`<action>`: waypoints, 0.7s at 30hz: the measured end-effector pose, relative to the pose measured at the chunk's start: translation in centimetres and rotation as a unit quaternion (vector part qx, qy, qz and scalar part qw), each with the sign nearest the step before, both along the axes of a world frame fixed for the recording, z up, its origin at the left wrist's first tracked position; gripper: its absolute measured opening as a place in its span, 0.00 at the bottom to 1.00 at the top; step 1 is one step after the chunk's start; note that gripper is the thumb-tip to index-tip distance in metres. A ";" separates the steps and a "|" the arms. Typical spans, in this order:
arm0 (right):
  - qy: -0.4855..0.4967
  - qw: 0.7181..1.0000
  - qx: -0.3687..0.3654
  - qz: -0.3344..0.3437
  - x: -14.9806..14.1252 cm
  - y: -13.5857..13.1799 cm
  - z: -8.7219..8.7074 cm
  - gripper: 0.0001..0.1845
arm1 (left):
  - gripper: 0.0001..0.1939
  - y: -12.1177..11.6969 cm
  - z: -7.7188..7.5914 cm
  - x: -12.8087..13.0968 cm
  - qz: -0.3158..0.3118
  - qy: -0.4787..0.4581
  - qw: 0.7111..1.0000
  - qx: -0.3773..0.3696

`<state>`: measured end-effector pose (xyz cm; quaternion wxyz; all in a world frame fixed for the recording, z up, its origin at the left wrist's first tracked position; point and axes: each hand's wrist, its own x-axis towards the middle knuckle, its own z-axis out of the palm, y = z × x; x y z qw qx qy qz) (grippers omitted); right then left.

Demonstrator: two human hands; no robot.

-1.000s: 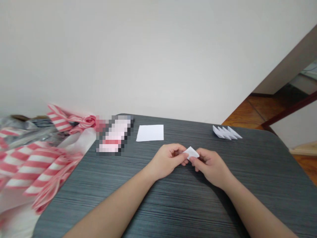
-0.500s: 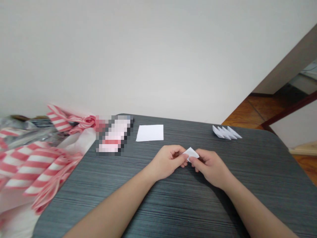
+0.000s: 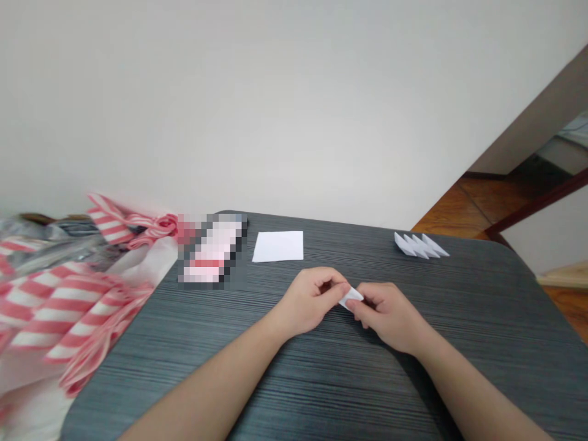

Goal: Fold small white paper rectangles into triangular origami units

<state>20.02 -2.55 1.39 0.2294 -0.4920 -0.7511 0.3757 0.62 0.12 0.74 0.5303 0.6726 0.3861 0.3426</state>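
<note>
Your left hand [image 3: 312,300] and right hand [image 3: 390,317] half-closed, both pinching small folded paper triangle [image 3: 351,298] over dark woodgrain table [image 3: 349,392]. Row of folded paper triangles [image 3: 420,246] lies done, far right; flat white sheet [image 3: 278,246] lies unfolded.

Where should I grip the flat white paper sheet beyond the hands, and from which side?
Take the white paper sheet by its near edge, coming from the person's side. It lies flat on the dark table, so lifting that edge with a fingertip, then pinching, probably works best. The left hand is closer.
</note>
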 end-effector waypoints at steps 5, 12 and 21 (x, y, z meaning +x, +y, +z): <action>0.028 0.999 -0.038 -0.004 0.1 0.0 0.0 0.16 | 0.11 0.0 -0.1 0.0 0.003 0.005 1.000 0.001; 0.026 0.999 -0.034 -0.004 0.1 0.0 -0.2 0.16 | 0.11 -0.1 -0.3 0.1 0.003 0.008 1.000 0.004; 0.056 0.998 -0.030 -0.020 0.2 0.0 -0.3 0.15 | 0.10 -0.1 0.1 0.1 0.007 0.014 1.000 0.014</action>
